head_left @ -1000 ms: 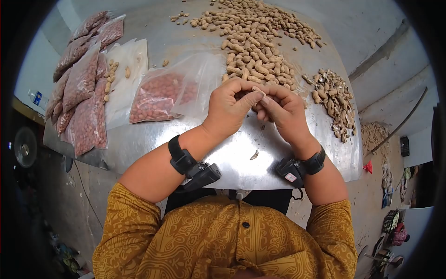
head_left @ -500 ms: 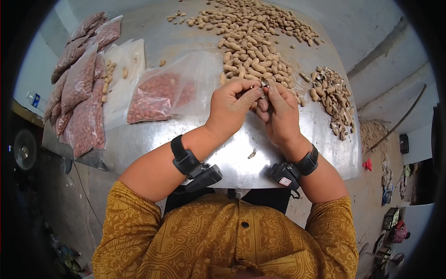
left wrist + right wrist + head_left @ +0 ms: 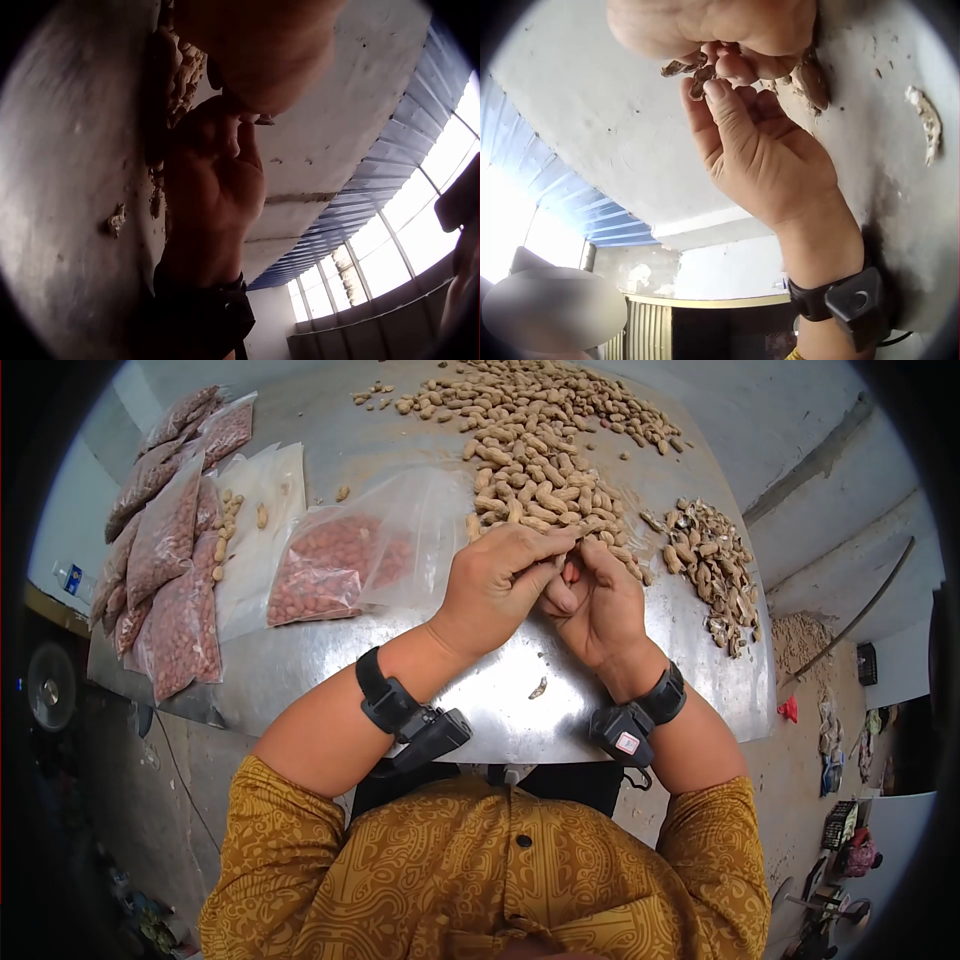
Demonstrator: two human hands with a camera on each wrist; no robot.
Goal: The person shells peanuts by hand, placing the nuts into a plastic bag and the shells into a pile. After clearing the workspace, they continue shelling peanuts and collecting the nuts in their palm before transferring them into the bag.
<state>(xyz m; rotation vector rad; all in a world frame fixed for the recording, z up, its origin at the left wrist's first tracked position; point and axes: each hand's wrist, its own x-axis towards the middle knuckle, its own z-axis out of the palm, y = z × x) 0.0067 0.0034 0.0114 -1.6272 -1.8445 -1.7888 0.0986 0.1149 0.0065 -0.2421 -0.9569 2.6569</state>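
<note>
Both hands meet above the near side of the peanut pile (image 3: 540, 480), around a cracked-open peanut. My left hand (image 3: 500, 585) pinches a piece of brown peanut shell (image 3: 700, 84) between thumb and forefinger, seen in the right wrist view. Fingertips of my right hand (image 3: 610, 605) curl in against it. A reddish peanut kernel (image 3: 571, 571) shows at the right fingers in the head view. Another shell piece (image 3: 681, 67) sticks out beside the right hand in the right wrist view. The fingers partly hide the peanut.
Left of the hands lies a clear bag of red kernels (image 3: 320, 575), with several filled bags (image 3: 165, 560) stacked beyond it. A heap of empty shells (image 3: 715, 570) is at the right. One shell scrap (image 3: 538, 688) lies on the metal table (image 3: 440, 690) near its front edge.
The hands stay together, their fingers shifting around the peanut. An opened shell showed half a second ago at the right fingertips; now a reddish kernel shows there and the right palm is turned more upward.
</note>
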